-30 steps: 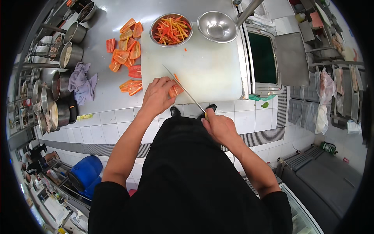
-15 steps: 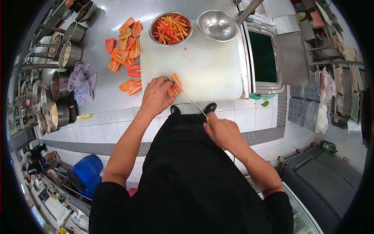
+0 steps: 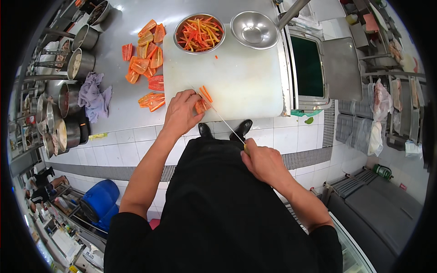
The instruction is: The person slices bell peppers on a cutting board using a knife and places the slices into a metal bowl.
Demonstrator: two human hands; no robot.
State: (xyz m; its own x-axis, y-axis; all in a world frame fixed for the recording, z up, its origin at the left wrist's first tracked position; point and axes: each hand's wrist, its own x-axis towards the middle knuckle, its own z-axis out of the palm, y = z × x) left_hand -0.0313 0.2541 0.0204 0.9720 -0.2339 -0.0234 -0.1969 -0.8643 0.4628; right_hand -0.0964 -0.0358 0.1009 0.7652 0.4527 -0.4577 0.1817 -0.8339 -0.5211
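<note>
Knife (image 3: 225, 121) sits in right hand (image 3: 265, 161); left hand (image 3: 181, 110) holds pepper (image 3: 201, 107).

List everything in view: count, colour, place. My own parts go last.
Knife: one, silver blade, in the right hand
Pepper piece: one, orange-red, under the left fingers
Loose strips: a few, orange, right of the blade
Cutting board: one, white, on the table
Bowl: one, silver, board's far left, holding red-and-yellow strips
Ladle: one, silver, board's far right
Pepper halves: about a dozen, red-orange, left of board
Cloth: one, lavender, table's left
Pots: several, silver, far left
Table: one, silver, under the board
Background clutter: uncountable
Shoes: two, black, below board
Left hand: one, on pepper
Right hand: one, gripping knife
</note>
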